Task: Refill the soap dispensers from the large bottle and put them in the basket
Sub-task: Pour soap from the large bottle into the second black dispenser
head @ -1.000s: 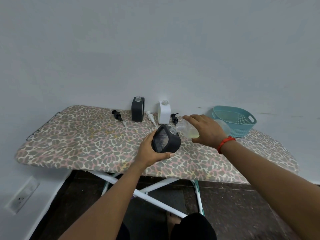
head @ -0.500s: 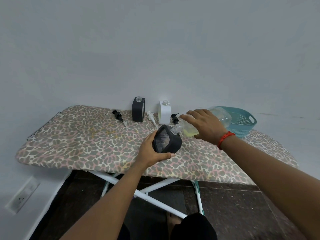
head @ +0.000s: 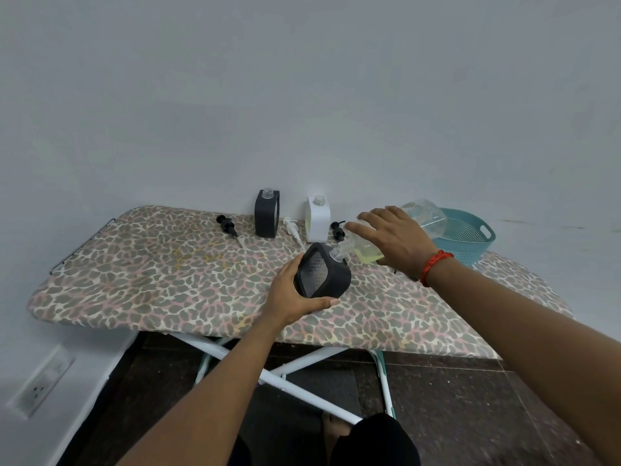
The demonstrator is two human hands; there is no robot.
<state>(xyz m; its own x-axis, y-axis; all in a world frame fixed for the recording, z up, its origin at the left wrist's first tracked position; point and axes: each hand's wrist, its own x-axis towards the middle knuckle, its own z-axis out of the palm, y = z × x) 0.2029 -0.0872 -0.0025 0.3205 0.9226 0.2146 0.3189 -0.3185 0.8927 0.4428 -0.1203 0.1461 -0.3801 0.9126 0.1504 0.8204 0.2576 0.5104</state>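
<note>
a leopard-print ironing board stands against a pale wall. at its far right end sits a teal perforated plastic basket, with no dispenser visible inside. just in front of the basket, the right hand wraps over a large clear bottle of pale yellow liquid, tipped so its neck meets the mouth of a dark grey square dispenser. the left hand grips that dispenser, tilted, near the board's middle. a second dark dispenser and a white dispenser stand uncapped by the wall, with three loose pump heads lying around them. this looks like the pouring step on the first dispenser. next it likely needs the bottle righted and a pump head screwed on.
</note>
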